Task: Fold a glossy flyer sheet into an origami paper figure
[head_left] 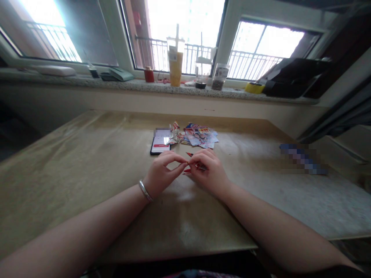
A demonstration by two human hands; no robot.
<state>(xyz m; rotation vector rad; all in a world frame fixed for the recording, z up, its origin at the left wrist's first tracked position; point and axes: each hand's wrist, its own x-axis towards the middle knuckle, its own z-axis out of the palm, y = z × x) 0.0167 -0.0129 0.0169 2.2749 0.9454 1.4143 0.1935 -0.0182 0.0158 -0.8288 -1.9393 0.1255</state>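
My left hand (161, 172) and my right hand (211, 172) meet fingertip to fingertip above the table. Both pinch a small piece of red and white printed paper (187, 171), mostly hidden behind the right fingers; one pointed tip shows above them. Just beyond the left hand lies a phone (156, 149) with its screen lit. Folded scraps of printed paper (176, 136) rest by the phone's right edge, partly over it. A loose pile of colourful printed paper sheets (203, 138) spreads beyond the right hand.
The table (87, 166) runs up to the wall under the window. On the sill (121, 88) stand a tall yellow drink cup (175, 69), a red jar (148, 75), clear containers (219, 77) and a roll of yellow tape (254, 88). A blurred blue item (301, 159) lies at the right.
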